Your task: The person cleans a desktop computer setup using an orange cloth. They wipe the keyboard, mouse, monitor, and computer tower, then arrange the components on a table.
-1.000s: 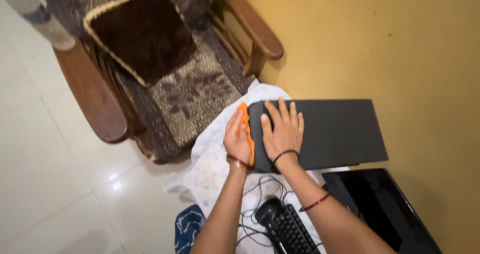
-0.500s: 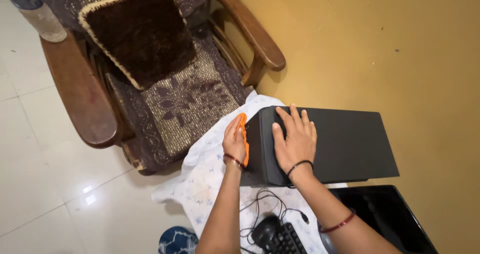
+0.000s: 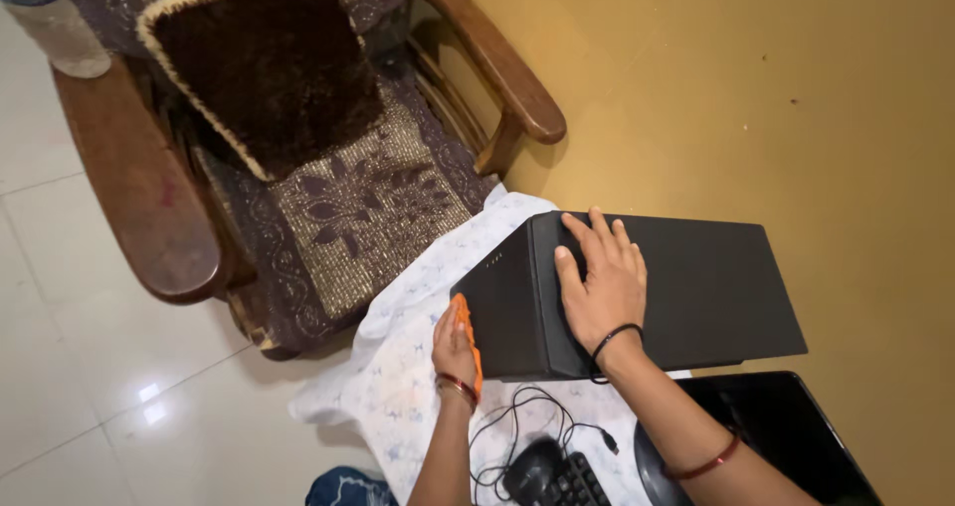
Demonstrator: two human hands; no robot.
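Black case: a black computer case (image 3: 696, 287) lies on its side on a white patterned cloth (image 3: 398, 367), just beside the yellow wall (image 3: 746, 88).
Right hand: the right hand (image 3: 602, 287) rests flat on the upper face of the case, fingers spread, gripping nothing.
Left hand: the left hand (image 3: 453, 352) presses an orange cloth (image 3: 466, 342) against the lower front face of the case, fingers closed around it.
Near the wrists: a black mouse (image 3: 529, 466), a keyboard (image 3: 567, 486) and loose cables (image 3: 527, 416) lie on the white cloth; a dark monitor (image 3: 786, 436) lies at the right.
Behind: a wooden armchair (image 3: 149, 207) with a brown cushion (image 3: 259, 68) stands close to the case.
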